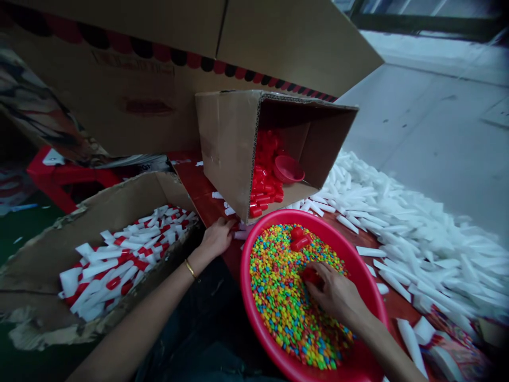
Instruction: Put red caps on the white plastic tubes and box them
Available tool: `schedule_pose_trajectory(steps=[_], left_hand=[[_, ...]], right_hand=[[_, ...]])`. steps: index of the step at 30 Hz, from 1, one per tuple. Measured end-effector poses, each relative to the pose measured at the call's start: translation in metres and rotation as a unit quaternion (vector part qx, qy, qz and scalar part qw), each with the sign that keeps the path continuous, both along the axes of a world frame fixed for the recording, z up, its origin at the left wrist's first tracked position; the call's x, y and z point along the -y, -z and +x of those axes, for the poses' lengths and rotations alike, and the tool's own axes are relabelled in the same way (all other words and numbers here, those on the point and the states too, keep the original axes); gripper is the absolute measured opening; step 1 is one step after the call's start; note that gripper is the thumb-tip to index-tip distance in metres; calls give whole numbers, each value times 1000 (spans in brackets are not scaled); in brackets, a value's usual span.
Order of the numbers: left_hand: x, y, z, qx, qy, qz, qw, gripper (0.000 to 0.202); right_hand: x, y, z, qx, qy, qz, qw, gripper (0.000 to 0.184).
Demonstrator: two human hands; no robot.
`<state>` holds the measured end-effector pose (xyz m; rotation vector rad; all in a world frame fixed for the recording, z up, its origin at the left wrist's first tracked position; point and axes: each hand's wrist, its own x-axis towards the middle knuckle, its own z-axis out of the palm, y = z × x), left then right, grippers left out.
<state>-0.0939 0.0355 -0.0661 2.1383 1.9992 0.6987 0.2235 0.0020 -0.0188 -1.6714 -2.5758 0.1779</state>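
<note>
My right hand (336, 292) is down in a red basin (245, 254) of small multicoloured candies (278, 297), its fingers closed around a red plastic cap (311, 277). A few more red caps (300, 242) lie on the candies just beyond it. To the left of the basin, my left hand (217, 239) rests low at the table edge with its fingers drawn together. Something red shows at its fingertips, and a whitish tube (240, 234) lies right beside them; what the fingers grip is unclear.
Behind the basin, a cardboard box (228, 148) on its side holds red caps (264, 185) and a red bowl (289, 168). White tubes (397, 217) are heaped at right. An open carton (163, 183) at left contains red-and-white tubes (119, 260). A red stool (53, 178) stands behind.
</note>
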Motion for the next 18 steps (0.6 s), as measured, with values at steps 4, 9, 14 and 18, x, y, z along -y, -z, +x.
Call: schedule_pose_trajectory(steps=[4,9,14,18], left_hand=[[-2,4,-6,3,-2,-1,1000,29],[9,0,-18,42,-56,20,997,33],[38,-56,26,129,72,87,985,34],[41,-85,70,71,173,125,975,38]], right_hand=[[0,4,-1,-24,2,-3,1000,36],[-2,-1,-3,-43,12,-13,999,36],[-4,-3,-3,-35,1,-38,999,35],[-1,-1,-1,-43,-5,-38,998,35]])
